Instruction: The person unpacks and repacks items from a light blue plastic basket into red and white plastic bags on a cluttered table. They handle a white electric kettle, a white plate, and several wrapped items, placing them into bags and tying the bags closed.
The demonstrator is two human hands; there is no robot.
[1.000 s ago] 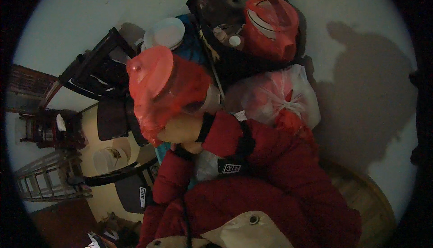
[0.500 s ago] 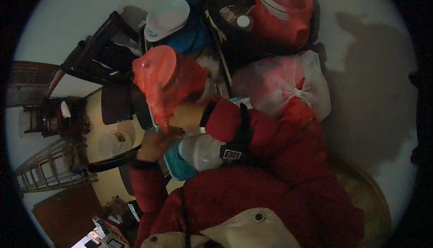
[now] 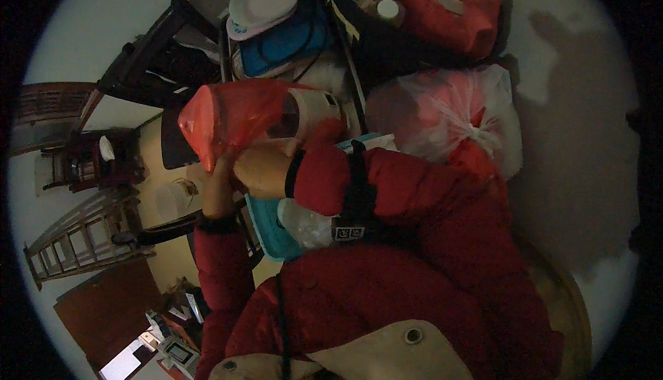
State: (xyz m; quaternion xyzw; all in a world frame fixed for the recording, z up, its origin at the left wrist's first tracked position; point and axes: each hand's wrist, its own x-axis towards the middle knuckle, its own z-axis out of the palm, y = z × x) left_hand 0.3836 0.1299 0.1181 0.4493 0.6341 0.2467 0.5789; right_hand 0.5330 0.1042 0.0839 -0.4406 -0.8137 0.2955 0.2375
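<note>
A translucent red plastic bag (image 3: 245, 114) lies stretched over part of a rounded cream appliance (image 3: 312, 117) with a dark panel; its exact kind I cannot make out. My left hand (image 3: 219, 186) reaches up to the bag's near lower edge and grips the plastic there. Close beside it, my right hand (image 3: 264, 171) is bent and closed at the bag's underside, its back toward me and its fingertips mostly hidden. Below the hands are a teal plastic tray or box (image 3: 273, 224) and a clear plastic bag (image 3: 304, 222), both partly covered by my right sleeve.
A knotted white bag with red contents (image 3: 449, 124) stands to the right. Beyond are a large red bag (image 3: 452, 14), a white plate (image 3: 266, 0) and a blue item (image 3: 283, 48). Dark chairs (image 3: 159, 55), a ladder (image 3: 83, 238) and a bucket (image 3: 173, 200) are at the left.
The red bag has turned and spread out to the left, and more of the cream appliance shows. Both hands have moved up and closer together. The view has shifted slightly.
</note>
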